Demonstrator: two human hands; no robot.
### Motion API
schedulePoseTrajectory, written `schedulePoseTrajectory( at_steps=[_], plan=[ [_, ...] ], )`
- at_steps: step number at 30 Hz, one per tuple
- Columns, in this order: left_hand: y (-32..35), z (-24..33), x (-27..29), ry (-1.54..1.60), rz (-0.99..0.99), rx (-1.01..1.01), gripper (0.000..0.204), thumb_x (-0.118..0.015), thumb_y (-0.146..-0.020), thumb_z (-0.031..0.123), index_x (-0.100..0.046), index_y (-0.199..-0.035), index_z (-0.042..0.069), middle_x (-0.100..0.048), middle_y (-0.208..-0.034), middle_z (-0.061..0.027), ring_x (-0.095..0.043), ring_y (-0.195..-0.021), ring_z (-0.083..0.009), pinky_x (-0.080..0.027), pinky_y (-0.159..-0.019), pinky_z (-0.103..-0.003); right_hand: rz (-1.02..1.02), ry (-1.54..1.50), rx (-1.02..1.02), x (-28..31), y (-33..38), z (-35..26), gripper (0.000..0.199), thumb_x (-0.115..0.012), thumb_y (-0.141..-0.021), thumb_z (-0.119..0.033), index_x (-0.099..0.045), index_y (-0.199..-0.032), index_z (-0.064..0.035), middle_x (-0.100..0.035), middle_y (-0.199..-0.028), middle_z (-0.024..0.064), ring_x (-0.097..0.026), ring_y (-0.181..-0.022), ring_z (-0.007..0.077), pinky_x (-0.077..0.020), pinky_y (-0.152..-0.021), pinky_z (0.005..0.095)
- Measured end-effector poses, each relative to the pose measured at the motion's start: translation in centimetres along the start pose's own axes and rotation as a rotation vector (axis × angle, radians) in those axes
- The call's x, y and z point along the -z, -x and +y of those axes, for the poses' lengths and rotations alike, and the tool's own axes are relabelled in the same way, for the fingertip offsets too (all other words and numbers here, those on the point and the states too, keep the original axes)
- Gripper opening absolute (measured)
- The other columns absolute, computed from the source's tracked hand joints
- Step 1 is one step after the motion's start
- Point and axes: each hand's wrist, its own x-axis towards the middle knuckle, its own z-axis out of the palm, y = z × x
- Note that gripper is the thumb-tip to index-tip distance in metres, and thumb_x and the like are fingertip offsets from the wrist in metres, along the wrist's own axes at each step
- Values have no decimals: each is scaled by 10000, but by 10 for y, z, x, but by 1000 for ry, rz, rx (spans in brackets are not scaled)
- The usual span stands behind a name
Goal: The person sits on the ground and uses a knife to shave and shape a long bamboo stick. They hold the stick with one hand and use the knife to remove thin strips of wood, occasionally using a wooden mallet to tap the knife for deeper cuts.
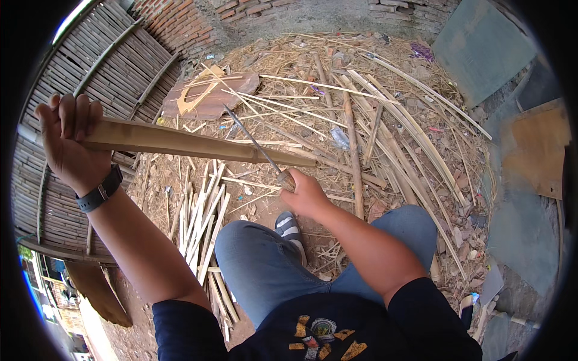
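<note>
My left hand [73, 129], raised at the left with a dark watch on its wrist, is wrapped round one end of a wide split bamboo piece [174, 139]. The bamboo stretches to the right and slightly down, tapering past a joint to its far end. Closed round the wooden handle of a long, narrow-looking knife [251, 137] is my right hand [303, 194], in the middle. The blade points up and to the left and crosses the bamboo near its joint. Whether the edge touches the bamboo or has cut into it, I cannot tell.
Pale bamboo strips [205, 219] lie in a bundle left of my knee. More strips and poles [352, 144] cross the straw-littered ground, near a brown sheet [226, 96]. A bamboo-slat wall [102, 54] stands left, a brick wall [174, 27] behind, grey panels [481, 54] right.
</note>
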Motion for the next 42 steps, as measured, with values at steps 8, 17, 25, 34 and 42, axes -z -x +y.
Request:
schedulePoseTrajectory(
  at_steps=[8,17,25,34,42],
  plan=[
    [-46,-45,-56,400,-597,64,579,-638,-883,572,-508,-1152,76,-337,-653,88,-323,-532,-36,-320,-527,-198,248,-203,204,66,-14,-85,451,-785,-801,-281,-588,-1102,-8,-689,-919,169,-686,-856,286,-518,-780,380],
    [-63,-54,-114,158,-364,-57,942,-589,-773,772,-440,-1337,32,-528,-1045,-35,-533,-930,-152,-448,-771,-279,341,-209,301,78,-48,-133,445,-837,-766,-284,-556,-1001,-30,-686,-896,101,-680,-820,218,-522,-743,355],
    [-14,-127,-54,-247,-145,78,463,-750,-876,161,-547,-1264,8,-647,-1088,-60,-614,-1012,-127,-512,-855,-290,360,-224,301,85,-98,-136,441,-840,-763,-264,-547,-994,-29,-689,-863,79,-673,-793,189,-523,-710,338],
    [-73,-191,-27,-454,90,-22,210,-707,-910,138,-619,-1048,5,-656,-891,-11,-619,-749,-59,-481,-632,-208,420,-7,208,123,-130,-150,460,-747,-844,-334,-562,-1101,0,-680,-887,99,-652,-822,195,-510,-763,354],
    [-72,-192,-40,-623,219,-98,227,-733,-874,167,-635,-983,-6,-686,-839,-46,-620,-678,-71,-502,-589,-230,442,-42,326,190,-85,-228,515,-628,-910,-225,-420,-1289,54,-619,-890,105,-601,-669,139,-484,-590,294]
  ],
)
